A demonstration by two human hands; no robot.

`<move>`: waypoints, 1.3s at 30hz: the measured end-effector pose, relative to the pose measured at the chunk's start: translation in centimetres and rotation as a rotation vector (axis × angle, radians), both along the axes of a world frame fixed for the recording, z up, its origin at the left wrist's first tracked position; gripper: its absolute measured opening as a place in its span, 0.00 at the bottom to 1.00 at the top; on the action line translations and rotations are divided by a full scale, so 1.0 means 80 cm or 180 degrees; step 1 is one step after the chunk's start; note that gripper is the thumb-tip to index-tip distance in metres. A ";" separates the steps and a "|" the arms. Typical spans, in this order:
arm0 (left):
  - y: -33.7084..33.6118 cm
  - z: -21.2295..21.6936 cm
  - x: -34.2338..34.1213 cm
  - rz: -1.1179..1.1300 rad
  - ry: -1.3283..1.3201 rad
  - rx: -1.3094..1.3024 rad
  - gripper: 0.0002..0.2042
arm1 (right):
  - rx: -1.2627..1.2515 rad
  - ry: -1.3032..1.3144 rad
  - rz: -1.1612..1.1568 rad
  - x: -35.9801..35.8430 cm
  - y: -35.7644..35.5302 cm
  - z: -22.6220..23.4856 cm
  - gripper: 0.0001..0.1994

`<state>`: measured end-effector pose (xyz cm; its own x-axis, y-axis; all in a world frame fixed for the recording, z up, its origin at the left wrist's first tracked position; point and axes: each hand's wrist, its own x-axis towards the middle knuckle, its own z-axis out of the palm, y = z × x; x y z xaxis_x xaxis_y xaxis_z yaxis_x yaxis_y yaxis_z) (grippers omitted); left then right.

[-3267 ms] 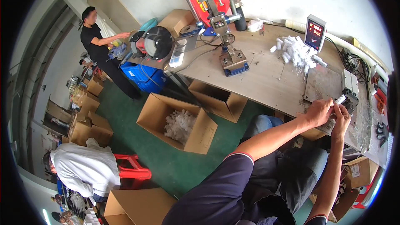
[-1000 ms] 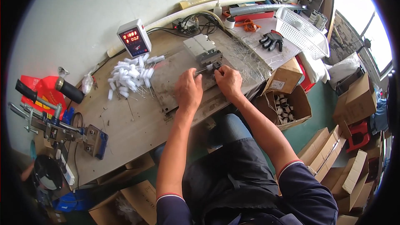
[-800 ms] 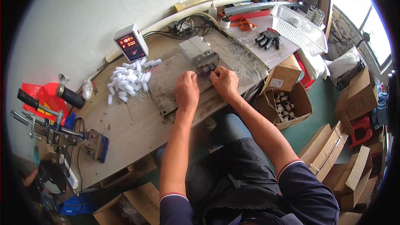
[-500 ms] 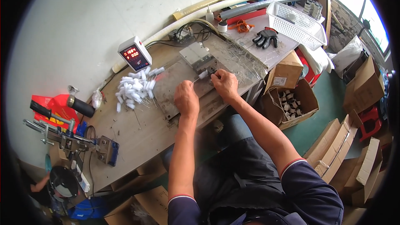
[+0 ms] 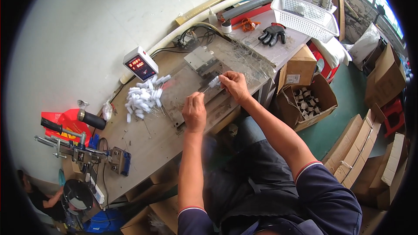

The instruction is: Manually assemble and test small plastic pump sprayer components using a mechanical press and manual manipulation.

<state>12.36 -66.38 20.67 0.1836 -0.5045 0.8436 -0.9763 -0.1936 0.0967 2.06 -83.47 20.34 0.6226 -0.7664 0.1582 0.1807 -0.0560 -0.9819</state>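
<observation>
Pinching white part [image 5: 214,82]: right hand [image 5: 235,86] | left hand [image 5: 194,112] pinching its wire | open brown carton [image 5: 310,102] right

A small white cylindrical part [image 5: 214,81] with a thin pale wire sits over a dull grey metal plate [image 5: 185,93]. The pile of parts [image 5: 141,97] beside it is white too. The workbench [image 5: 148,141] is pale brownish grey. The meter box [image 5: 140,63] is white with red digits on black. A black glove [image 5: 271,33] lies by a white mesh basket [image 5: 304,16]. The cartons [image 5: 298,67] are plain brown, the floor [image 5: 348,95] green.
</observation>
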 end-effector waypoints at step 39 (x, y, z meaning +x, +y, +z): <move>-0.003 -0.020 -0.002 0.0245 0.0079 0.0534 0.04 | -0.0670 0.0092 0.1089 0.009 -0.025 -0.025 0.10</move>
<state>12.22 -66.66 19.04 0.2467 -0.6215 0.7436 -0.9557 -0.2830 0.0805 2.80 -85.46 18.36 0.8427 -0.4667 0.2683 0.1961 -0.1979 -0.9604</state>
